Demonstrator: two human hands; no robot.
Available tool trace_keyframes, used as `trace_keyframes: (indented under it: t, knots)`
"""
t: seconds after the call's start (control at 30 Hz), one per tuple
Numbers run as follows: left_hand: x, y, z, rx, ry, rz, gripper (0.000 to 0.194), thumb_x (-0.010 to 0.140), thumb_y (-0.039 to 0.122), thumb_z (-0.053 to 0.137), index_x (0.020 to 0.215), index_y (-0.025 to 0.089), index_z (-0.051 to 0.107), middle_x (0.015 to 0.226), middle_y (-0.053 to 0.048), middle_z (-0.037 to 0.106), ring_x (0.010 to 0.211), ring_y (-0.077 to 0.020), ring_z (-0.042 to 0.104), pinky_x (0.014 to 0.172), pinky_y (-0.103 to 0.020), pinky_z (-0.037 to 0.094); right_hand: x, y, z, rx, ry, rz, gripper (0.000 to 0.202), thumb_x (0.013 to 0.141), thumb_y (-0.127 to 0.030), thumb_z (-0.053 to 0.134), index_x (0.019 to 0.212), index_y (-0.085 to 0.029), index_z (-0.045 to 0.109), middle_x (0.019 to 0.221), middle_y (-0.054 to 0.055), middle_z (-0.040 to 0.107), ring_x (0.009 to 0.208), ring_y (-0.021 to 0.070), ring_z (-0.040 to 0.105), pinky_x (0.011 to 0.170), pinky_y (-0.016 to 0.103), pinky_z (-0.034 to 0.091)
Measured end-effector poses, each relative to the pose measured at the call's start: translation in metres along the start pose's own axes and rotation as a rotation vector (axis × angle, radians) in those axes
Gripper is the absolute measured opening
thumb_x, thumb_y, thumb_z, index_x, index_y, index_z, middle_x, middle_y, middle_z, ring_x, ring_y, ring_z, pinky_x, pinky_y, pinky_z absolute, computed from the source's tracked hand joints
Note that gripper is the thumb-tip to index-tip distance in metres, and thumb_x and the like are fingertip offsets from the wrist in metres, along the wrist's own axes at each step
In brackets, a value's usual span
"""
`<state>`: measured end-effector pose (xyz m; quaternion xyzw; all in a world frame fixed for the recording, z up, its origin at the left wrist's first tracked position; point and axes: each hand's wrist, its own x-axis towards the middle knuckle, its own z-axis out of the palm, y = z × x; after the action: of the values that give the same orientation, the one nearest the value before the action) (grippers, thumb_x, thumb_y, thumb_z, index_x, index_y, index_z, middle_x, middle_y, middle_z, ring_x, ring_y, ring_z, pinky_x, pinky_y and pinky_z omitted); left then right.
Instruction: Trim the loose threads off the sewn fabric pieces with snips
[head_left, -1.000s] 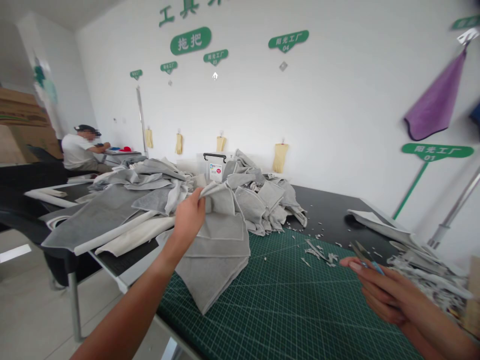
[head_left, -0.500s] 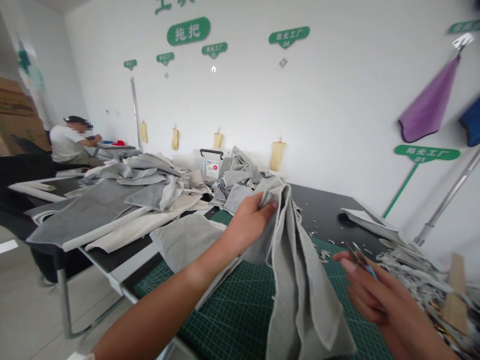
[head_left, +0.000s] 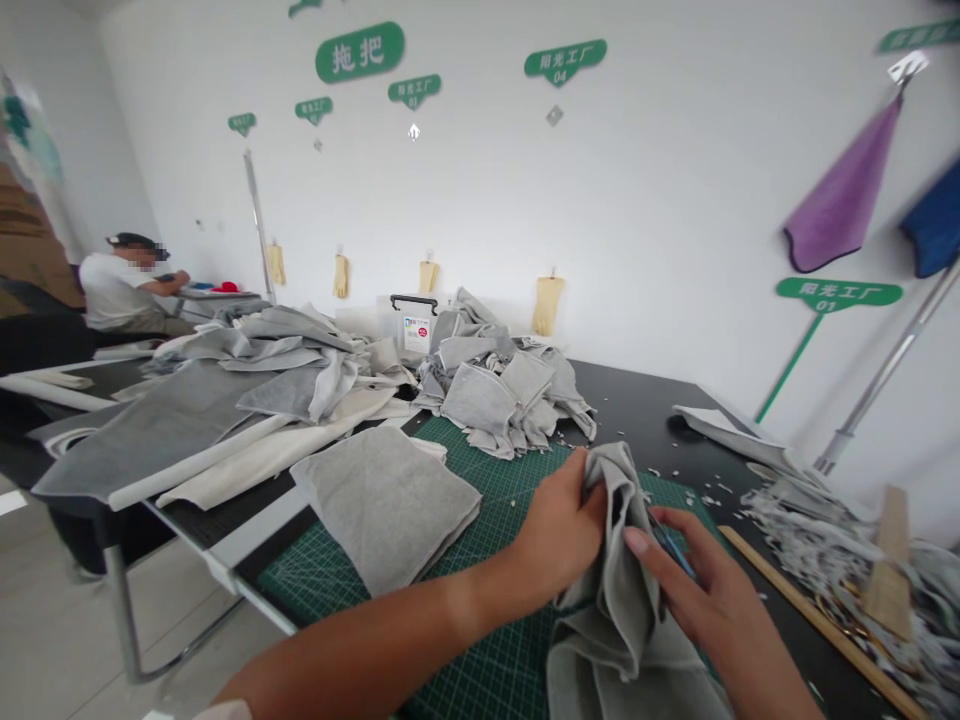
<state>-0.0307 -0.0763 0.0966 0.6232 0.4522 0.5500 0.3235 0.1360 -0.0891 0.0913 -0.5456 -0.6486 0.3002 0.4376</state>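
Several grey cloth pieces (head_left: 619, 580) hang bunched from my left hand (head_left: 566, 525), which is closed on their upper end. Their lower part folds onto the green cutting mat (head_left: 495, 640). My right hand (head_left: 694, 570) is closed on small blue-handled thread snips (head_left: 675, 550), with thumb and fingers at the right edge of the cloth. The snips' tips are hidden by the cloth and fingers. Left of my hands, a stack of square grey cloths (head_left: 386, 500) lies on the mat.
A heap of grey cloths (head_left: 484, 395) sits behind the mat, near a clear box (head_left: 415, 325). More fabric (head_left: 187, 420) covers the left table. At right are a wooden ruler (head_left: 817, 620) and a pile of scraps (head_left: 810, 530). A person (head_left: 131, 285) sits far left.
My left hand has lowered the cloth and moved right, so its lower end now rests in folds. My right hand has come in with the snips to the cloth's edge.
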Motion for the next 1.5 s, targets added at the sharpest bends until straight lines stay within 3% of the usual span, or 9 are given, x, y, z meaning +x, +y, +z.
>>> trace_keyframes:
  t: [0.17,0.27,0.47,0.73,0.97,1.13,1.27,1.5]
  knots:
    - [-0.008,-0.001,0.004,-0.004,-0.08,0.005,0.012,0.091,0.027,0.053,0.101,0.022,0.057,0.095,-0.002,0.067,0.085,-0.0171,0.059,0.081,-0.029,0.048,-0.003,0.008,0.0,-0.14,-0.079,0.018,0.053,0.08,-0.064,0.066,0.115,-0.026,0.058,0.071,-0.002,0.063,0.059,0.0172,0.058,0.051,0.024,0.041]
    - [-0.008,-0.005,0.001,-0.017,-0.095,-0.028,0.016,0.091,0.029,0.053,0.105,0.022,0.057,0.098,-0.003,0.068,0.09,-0.0182,0.061,0.085,-0.03,0.049,-0.005,0.007,0.002,-0.145,-0.094,0.011,0.053,0.079,-0.064,0.066,0.115,-0.026,0.058,0.065,-0.004,0.06,0.056,0.017,0.055,0.052,0.025,0.041]
    - [-0.007,-0.016,-0.003,0.077,-0.054,-0.069,0.021,0.092,0.034,0.052,0.111,0.025,0.057,0.101,-0.003,0.07,0.095,-0.0214,0.064,0.085,-0.032,0.049,-0.008,-0.002,-0.001,-0.141,0.008,-0.026,0.046,0.082,-0.065,0.061,0.103,-0.024,0.062,0.066,-0.003,0.06,0.057,0.0164,0.054,0.051,0.024,0.04]
    - [-0.009,-0.02,0.0,0.178,-0.092,0.005,0.016,0.093,0.035,0.051,0.103,0.024,0.055,0.094,-0.004,0.07,0.08,-0.0188,0.063,0.07,-0.027,0.045,-0.015,0.0,0.009,-0.283,-0.116,-0.071,0.039,0.083,-0.062,0.064,0.098,-0.027,0.056,0.052,-0.008,0.044,0.047,0.0141,0.046,0.048,0.023,0.034]
    - [-0.008,-0.019,0.002,0.225,-0.086,0.005,0.014,0.093,0.028,0.048,0.105,0.025,0.055,0.098,-0.003,0.071,0.088,-0.0214,0.066,0.078,-0.029,0.046,-0.012,-0.004,-0.001,-0.05,-0.216,-0.124,0.032,0.095,-0.054,0.052,0.101,-0.024,0.061,0.082,-0.001,0.062,0.069,0.0155,0.055,0.061,0.024,0.04]
    - [-0.007,-0.018,0.003,0.199,-0.101,0.02,0.013,0.095,0.03,0.047,0.103,0.024,0.055,0.096,-0.003,0.07,0.087,-0.0211,0.066,0.075,-0.028,0.045,-0.008,0.001,-0.005,0.013,-0.179,-0.06,0.035,0.094,-0.053,0.054,0.112,-0.023,0.061,0.071,-0.003,0.055,0.06,0.0138,0.045,0.052,0.023,0.032]
    - [-0.007,-0.018,0.003,0.188,-0.099,0.019,0.011,0.095,0.029,0.046,0.101,0.024,0.054,0.094,-0.002,0.07,0.087,-0.0202,0.065,0.074,-0.027,0.045,-0.007,0.003,-0.008,0.054,-0.14,-0.044,0.032,0.096,-0.046,0.049,0.118,-0.025,0.058,0.074,-0.003,0.058,0.061,0.0142,0.048,0.054,0.023,0.034]
    - [-0.008,-0.022,0.003,0.188,-0.108,0.04,0.008,0.09,0.021,0.049,0.097,0.023,0.053,0.092,-0.001,0.068,0.082,-0.0174,0.063,0.073,-0.026,0.044,-0.007,0.001,-0.003,-0.166,-0.184,-0.084,0.028,0.091,-0.049,0.055,0.102,-0.025,0.061,0.066,-0.004,0.059,0.054,0.0148,0.05,0.052,0.025,0.032]
